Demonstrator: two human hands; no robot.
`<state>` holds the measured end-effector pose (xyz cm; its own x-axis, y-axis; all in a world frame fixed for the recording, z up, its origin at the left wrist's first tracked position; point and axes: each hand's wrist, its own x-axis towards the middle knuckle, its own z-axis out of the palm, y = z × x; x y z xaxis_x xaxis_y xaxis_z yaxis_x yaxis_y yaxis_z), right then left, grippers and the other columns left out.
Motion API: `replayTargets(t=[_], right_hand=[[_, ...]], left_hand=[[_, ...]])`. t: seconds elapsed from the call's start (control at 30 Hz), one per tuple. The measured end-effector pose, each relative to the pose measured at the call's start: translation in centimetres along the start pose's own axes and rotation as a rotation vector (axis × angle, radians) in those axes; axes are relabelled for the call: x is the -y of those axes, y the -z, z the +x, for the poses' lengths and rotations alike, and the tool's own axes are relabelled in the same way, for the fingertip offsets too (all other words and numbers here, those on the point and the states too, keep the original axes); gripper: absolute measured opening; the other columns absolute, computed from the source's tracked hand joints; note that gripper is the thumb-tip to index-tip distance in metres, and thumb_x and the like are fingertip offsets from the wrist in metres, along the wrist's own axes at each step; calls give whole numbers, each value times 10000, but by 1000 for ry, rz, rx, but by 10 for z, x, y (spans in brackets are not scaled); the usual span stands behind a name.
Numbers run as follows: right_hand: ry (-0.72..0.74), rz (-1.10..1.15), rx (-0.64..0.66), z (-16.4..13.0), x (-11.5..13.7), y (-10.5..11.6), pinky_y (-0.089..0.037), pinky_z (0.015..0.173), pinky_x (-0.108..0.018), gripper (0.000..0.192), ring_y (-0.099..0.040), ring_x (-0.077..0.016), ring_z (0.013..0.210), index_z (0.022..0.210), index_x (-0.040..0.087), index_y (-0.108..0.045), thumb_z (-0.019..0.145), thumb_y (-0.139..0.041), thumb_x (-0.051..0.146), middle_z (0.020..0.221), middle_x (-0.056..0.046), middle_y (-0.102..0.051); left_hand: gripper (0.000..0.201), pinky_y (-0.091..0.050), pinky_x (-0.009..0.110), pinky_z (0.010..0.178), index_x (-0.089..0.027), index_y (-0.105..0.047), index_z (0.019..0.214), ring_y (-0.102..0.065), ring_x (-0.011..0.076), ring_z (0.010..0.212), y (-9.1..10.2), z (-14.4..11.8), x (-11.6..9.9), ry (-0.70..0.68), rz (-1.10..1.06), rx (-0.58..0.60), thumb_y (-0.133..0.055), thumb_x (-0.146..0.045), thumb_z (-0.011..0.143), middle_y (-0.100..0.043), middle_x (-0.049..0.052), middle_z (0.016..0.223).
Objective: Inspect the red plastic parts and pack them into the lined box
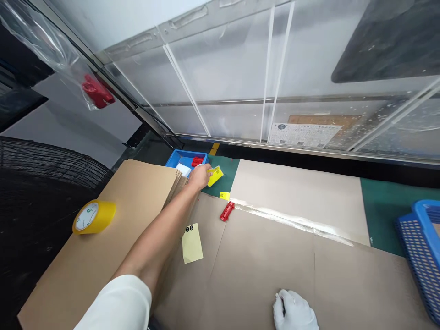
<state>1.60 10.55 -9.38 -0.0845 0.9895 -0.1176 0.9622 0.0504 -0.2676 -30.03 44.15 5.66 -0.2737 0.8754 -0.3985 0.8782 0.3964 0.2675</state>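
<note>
1. Reaching far forward in the head view, the left hand [200, 176] is closed on a yellow label [215, 175], fingers pinched together on its near edge; the label is held just beside the blue tray [178, 158], over the green mat [225, 172].
2. The right hand [294, 312], gloved in white, is laid flat on the taped carton [275, 247], fingers loosely together, nothing gripped.
3. A pick-up step is judged to be in hand.
4. Next, the label would need carrying back toward the carton, past the red clip [227, 211] and the yellow sheet [192, 243]; the tape roll [93, 217] lies well apart.
</note>
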Motion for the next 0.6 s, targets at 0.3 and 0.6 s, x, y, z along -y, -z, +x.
replayTargets(t=[0.3,0.6], right_hand=[[-557,1303,266,98,55,142,-543,811,-290,820,-617,-179,975,1289,199,-493,600,-695,593,1231,-106,-620],[-227,1041,579,109,48,169,-396,605,-215,263,-543,-101,658,733,154,-645,724,-604,414,707,10,-652]], left_hand=[[548,-551,347,726,-98,-695,1038,-698,284,878,-30,-163,-12,-114,-923,637,-790,-506,684,-720,146,1044],[494,-521,291,733,-115,-689,984,-676,234,858,-76,-226,-16,-179,-1041,775,-740,-542,741,-707,104,958]])
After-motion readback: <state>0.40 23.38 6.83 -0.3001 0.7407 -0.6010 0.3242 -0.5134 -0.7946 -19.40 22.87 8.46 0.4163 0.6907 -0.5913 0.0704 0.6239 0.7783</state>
